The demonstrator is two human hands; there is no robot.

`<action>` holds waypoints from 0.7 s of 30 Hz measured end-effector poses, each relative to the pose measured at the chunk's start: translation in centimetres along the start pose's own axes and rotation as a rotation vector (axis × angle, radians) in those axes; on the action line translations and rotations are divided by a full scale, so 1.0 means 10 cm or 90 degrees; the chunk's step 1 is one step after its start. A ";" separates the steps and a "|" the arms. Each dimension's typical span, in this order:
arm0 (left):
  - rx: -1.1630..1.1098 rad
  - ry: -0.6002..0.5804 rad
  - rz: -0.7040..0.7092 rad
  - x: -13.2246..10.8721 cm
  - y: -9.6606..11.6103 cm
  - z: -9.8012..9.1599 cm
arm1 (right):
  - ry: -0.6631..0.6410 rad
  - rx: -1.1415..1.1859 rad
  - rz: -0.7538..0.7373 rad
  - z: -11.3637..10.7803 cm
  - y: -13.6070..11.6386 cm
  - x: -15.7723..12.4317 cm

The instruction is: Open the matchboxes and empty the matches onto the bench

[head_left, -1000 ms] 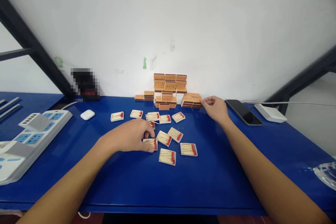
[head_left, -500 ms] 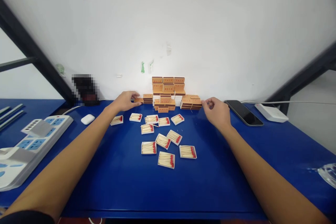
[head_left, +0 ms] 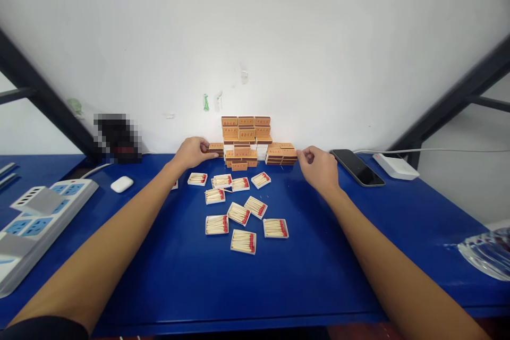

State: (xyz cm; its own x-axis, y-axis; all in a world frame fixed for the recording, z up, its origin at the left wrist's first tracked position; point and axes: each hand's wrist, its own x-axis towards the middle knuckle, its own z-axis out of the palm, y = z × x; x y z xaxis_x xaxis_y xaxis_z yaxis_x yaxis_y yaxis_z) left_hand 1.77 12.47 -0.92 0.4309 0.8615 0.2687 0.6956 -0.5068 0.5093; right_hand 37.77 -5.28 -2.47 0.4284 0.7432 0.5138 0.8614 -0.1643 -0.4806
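Note:
Against the wall stands a stepped stack of orange matchboxes [head_left: 246,133] with dark striking sides. My left hand [head_left: 193,153] is at the low left-hand pile of matchboxes [head_left: 215,147], fingers and thumb closed about its outer end. At the other side, my right hand [head_left: 321,169] has its thumb and forefinger drawn together, tips against the end of the low right-hand pile [head_left: 281,154]. Whether those fingertips hold anything is hidden. In front of the stack lie several open matchbox trays [head_left: 243,241] full of red-tipped matches, one partly behind my left forearm.
A black phone [head_left: 357,168] and a white box [head_left: 396,166] with a cable lie to the right. On the left are a white earbud case [head_left: 121,184] and a power strip [head_left: 48,218]. Clear plastic [head_left: 488,254] lies at the table's right edge.
The view has turned slightly right, so things appear further left. My left hand has moved right against its pile, and the flat matchbox at its fingers is no longer separately visible. The right hand stays at its pile.

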 end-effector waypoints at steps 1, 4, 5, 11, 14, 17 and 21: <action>-0.002 0.003 -0.005 -0.01 0.00 0.01 | -0.001 -0.001 0.000 0.00 0.00 0.00; -0.009 0.020 -0.002 -0.04 0.00 0.03 | -0.005 -0.003 -0.003 -0.01 0.00 0.00; -0.019 0.025 0.003 -0.05 0.00 0.03 | -0.006 -0.003 -0.004 -0.01 -0.01 0.01; -0.084 0.024 -0.021 -0.04 0.04 0.04 | -0.005 -0.002 -0.001 -0.04 -0.03 0.01; -0.078 0.013 -0.023 -0.04 0.03 0.04 | -0.008 -0.006 -0.003 -0.05 -0.03 0.01; -0.059 0.026 -0.005 -0.06 0.02 0.04 | -0.007 -0.007 -0.005 -0.05 -0.02 0.01; -0.094 0.057 -0.026 -0.09 0.05 0.06 | -0.010 -0.002 0.001 -0.05 -0.03 0.01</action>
State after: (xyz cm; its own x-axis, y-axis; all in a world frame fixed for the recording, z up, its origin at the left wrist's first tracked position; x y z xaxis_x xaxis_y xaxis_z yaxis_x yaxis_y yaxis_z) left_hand 2.14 11.45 -1.41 0.3458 0.8843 0.3137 0.6166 -0.4662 0.6344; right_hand 37.71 -5.45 -1.96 0.4253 0.7530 0.5022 0.8619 -0.1676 -0.4787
